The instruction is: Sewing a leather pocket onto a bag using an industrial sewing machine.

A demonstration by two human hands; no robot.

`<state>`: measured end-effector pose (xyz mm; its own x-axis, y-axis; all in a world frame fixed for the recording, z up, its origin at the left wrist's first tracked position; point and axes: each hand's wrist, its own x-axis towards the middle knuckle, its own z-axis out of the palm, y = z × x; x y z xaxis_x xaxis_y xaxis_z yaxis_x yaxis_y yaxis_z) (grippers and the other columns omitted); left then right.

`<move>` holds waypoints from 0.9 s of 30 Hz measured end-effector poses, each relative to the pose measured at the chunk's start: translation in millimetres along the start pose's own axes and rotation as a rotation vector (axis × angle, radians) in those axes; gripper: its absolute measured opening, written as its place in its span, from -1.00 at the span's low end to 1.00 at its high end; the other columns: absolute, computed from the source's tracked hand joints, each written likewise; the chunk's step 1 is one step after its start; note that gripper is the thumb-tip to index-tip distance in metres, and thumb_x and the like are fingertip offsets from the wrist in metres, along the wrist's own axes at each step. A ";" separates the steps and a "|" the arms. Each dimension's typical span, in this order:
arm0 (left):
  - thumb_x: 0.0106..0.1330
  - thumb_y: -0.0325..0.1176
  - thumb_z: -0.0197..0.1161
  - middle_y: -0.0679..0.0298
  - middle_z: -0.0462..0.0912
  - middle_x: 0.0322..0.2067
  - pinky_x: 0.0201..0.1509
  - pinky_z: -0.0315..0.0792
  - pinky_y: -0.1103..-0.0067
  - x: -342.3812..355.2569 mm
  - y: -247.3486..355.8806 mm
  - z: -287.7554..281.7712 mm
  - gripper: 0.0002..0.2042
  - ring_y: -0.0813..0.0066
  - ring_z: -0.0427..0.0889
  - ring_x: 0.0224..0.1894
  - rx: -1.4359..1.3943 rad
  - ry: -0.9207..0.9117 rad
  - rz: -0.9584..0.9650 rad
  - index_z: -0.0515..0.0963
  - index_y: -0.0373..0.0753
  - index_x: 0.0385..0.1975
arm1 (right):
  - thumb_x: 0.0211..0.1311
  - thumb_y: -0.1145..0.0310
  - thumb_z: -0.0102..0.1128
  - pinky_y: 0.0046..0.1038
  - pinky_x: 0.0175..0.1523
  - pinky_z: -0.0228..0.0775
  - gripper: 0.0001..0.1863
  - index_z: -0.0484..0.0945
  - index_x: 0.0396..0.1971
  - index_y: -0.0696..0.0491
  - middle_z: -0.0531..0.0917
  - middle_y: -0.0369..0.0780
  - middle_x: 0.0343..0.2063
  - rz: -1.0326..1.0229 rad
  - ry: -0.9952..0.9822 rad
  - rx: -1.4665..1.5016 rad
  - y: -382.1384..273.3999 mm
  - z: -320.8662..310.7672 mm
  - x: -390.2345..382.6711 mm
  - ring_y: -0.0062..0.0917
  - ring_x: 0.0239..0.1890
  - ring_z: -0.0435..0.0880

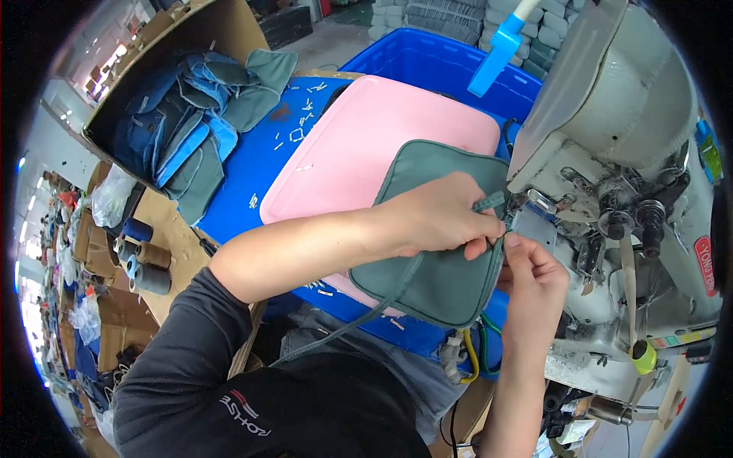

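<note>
Bag point(450, 282): partly hidden beneath left hand point(450, 214)
Left hand: grasping strap point(399, 286), some fingers out of sight
Right hand point(536, 278): pinching bag's edge; exact grip unclear

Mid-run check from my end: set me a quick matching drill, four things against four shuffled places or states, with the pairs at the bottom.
Things
1. grey-green fabric piece with piped edges
2. flat pink rounded-corner board
3. deep blue plastic tub
4. open brown cardboard box

Places or states
A. at the upper left, holding blue and green cloth pieces
B. lying partly beneath the fabric
C. touched at its right edge by left hand and right hand
D. standing beyond the board

Pairs: 1-C, 2-B, 3-D, 4-A
</note>
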<state>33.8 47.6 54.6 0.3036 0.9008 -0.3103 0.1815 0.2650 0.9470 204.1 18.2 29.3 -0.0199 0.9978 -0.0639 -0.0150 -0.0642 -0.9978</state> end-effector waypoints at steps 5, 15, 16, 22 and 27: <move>0.26 -0.28 0.20 0.34 0.55 -0.74 -0.58 0.25 0.58 0.1 2.7 -3.0 -0.70 0.62 0.41 -0.70 0.306 -0.005 0.208 0.51 -0.31 -0.67 | 0.25 0.46 0.22 -0.71 -0.47 0.27 -0.86 0.64 -0.37 0.24 0.59 -0.37 -0.64 0.056 -0.037 -0.030 -3.3 -5.7 7.4 -0.81 -0.61 0.43; 0.21 -0.31 0.25 0.32 0.58 -0.73 -0.56 0.27 0.59 8.9 5.2 1.7 -0.75 0.64 0.46 -0.66 0.348 0.099 0.178 0.60 -0.34 -0.62 | 0.20 0.56 0.22 -0.72 -0.51 0.14 -0.93 0.63 -0.41 0.24 0.54 -0.42 -0.66 -0.065 -0.029 -0.055 9.0 -4.6 10.1 -0.87 -0.62 0.34; 0.19 -0.32 0.26 0.32 0.58 -0.73 -0.55 0.27 0.60 9.9 3.1 1.0 -0.78 0.65 0.46 -0.65 0.323 0.080 0.146 0.61 -0.33 -0.61 | 0.21 0.56 0.22 -0.73 -0.51 0.12 -0.94 0.63 -0.41 0.24 0.52 -0.43 -0.66 -0.053 -0.021 -0.034 9.1 -3.1 8.6 -0.87 -0.62 0.32; 0.14 -0.37 0.27 0.33 0.54 -0.72 -0.53 0.24 0.63 10.0 2.3 0.5 -0.83 0.66 0.44 -0.62 0.180 0.074 0.063 0.60 -0.31 -0.61 | 0.32 0.46 0.17 -0.70 -0.51 0.16 -0.78 0.62 -0.52 0.23 0.49 -0.44 -0.69 0.041 -0.078 0.048 3.8 -1.8 6.9 -0.83 -0.63 0.35; 0.13 -0.36 0.25 0.35 0.51 -0.72 -0.52 0.26 0.61 8.9 1.1 -2.1 -0.81 0.66 0.44 -0.62 0.147 0.029 0.072 0.57 -0.34 -0.62 | 0.29 0.48 0.17 -0.70 -0.50 0.21 -0.80 0.62 -0.52 0.25 0.51 -0.41 -0.69 0.004 -0.091 0.062 11.4 0.2 9.5 -0.83 -0.62 0.37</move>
<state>34.7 56.7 53.1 0.2940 0.9258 -0.2376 0.2962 0.1480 0.9436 203.5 27.0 17.3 -0.1103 0.9919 -0.0631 -0.0764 -0.0717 -0.9945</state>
